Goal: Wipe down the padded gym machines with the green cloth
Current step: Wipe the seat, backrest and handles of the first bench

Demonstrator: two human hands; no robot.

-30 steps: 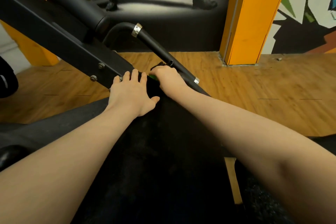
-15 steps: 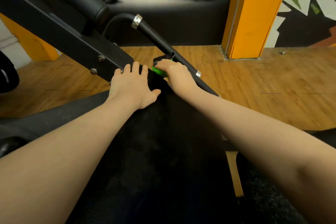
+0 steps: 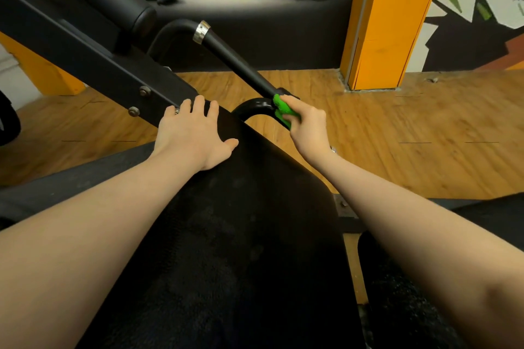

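Mid-frame, the right hand is bunching the green cloth in a closed grip against the handle bar; the left hand is lying flat, open-fingered, apparently bracing on the black pad.

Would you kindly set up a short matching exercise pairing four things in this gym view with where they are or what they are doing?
Column one:
1. left hand
2. right hand
3. green cloth
4. orange pillar

Column two:
A. stands on the wooden floor at the upper right
B. rests flat with spread fingers on the black pad's top edge
C. bunched against the black handle bar
D. grips the cloth beside the pad

Pairs: 1-B, 2-D, 3-C, 4-A
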